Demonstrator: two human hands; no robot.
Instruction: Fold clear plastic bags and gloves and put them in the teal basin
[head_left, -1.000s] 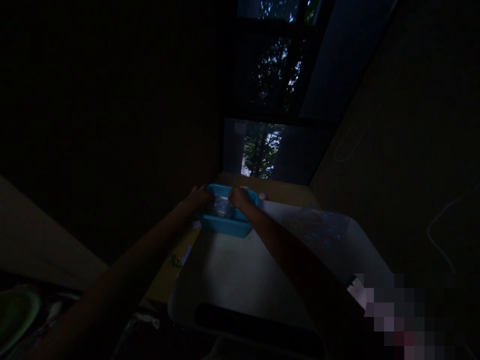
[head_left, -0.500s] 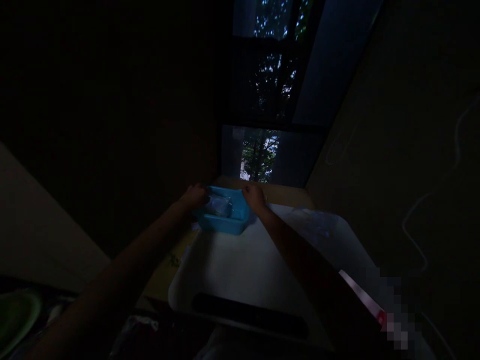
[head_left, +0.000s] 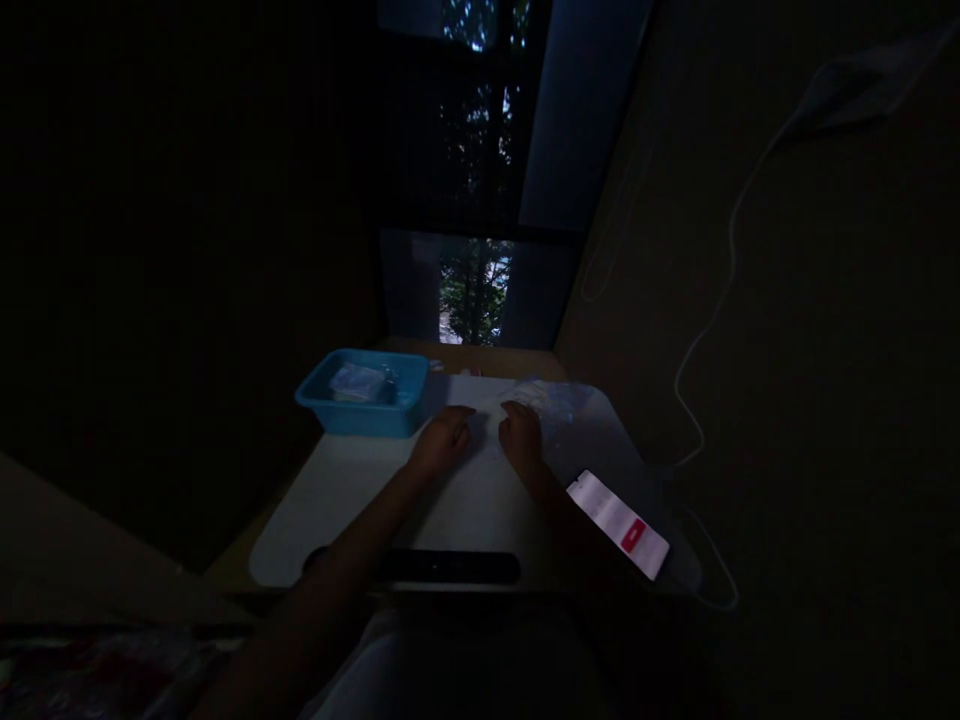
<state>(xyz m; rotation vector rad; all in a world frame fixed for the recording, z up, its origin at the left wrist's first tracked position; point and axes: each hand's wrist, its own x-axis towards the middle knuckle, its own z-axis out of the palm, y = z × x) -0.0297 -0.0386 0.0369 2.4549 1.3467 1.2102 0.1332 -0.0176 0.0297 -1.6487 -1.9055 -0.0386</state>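
Observation:
The scene is very dark. My left hand [head_left: 444, 438] and my right hand [head_left: 520, 432] rest side by side on a white lap table [head_left: 360, 500], fingers curled, at the near edge of a clear plastic bag [head_left: 551, 400]. Whether either hand grips the bag is too dim to make out. A blue plastic tub [head_left: 365, 393] with a pale packet [head_left: 358, 381] inside stands at the table's far left corner, apart from both hands.
A phone [head_left: 618, 524] with a lit screen lies at the table's right near side. A dark slot [head_left: 442, 567] runs along the near edge. A white cable [head_left: 712, 300] hangs on the right wall. A window [head_left: 474, 295] shows trees ahead.
Both hands have let go of the blue tub and come to the middle of the table by the plastic bag. The view has swung right, so the tub sits further left.

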